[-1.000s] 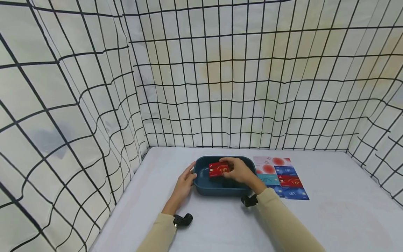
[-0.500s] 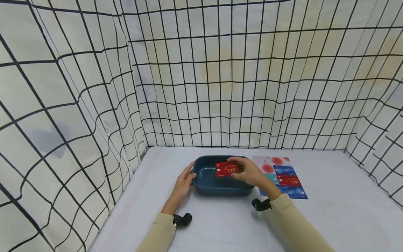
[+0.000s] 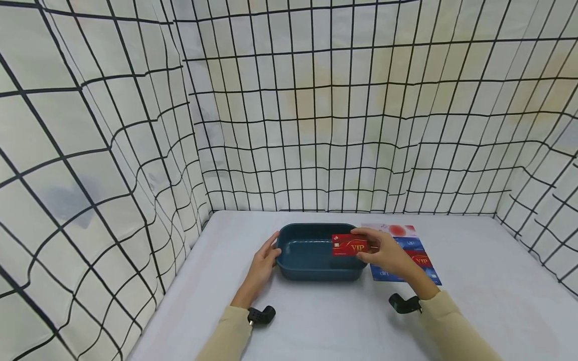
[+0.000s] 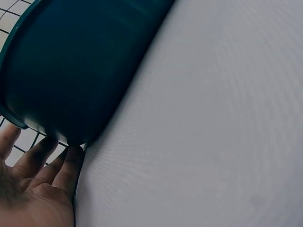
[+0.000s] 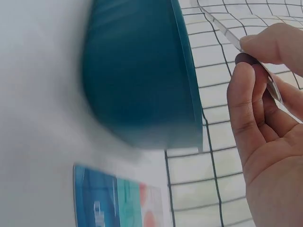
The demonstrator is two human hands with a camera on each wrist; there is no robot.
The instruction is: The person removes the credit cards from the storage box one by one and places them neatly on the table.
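A red VIP card (image 3: 345, 245) is pinched between the thumb and fingers of my right hand (image 3: 386, 253), above the right end of a dark blue-green basin (image 3: 316, 275). In the right wrist view, the pinched card (image 5: 227, 32) shows nearly edge-on. My left hand (image 3: 261, 265) rests against the basin's left end, its thumb at the rim. From the left wrist, its fingers (image 4: 66, 172) look fairly straight, with their tips touching the outer wall of the basin (image 4: 75, 71). No items show on the visible part of the basin's floor.
Several cards lie side by side right of the basin, among them a blue card (image 3: 410, 243) and another red VIP card (image 3: 421, 259). My right hand partly covers them. Black netting (image 3: 334, 120) over white sheeting encloses the white table (image 3: 316, 321) at the back and sides.
My right hand has moved right, carrying the red card from the middle of the basin toward its right end. My left hand has stayed at the basin's left end.
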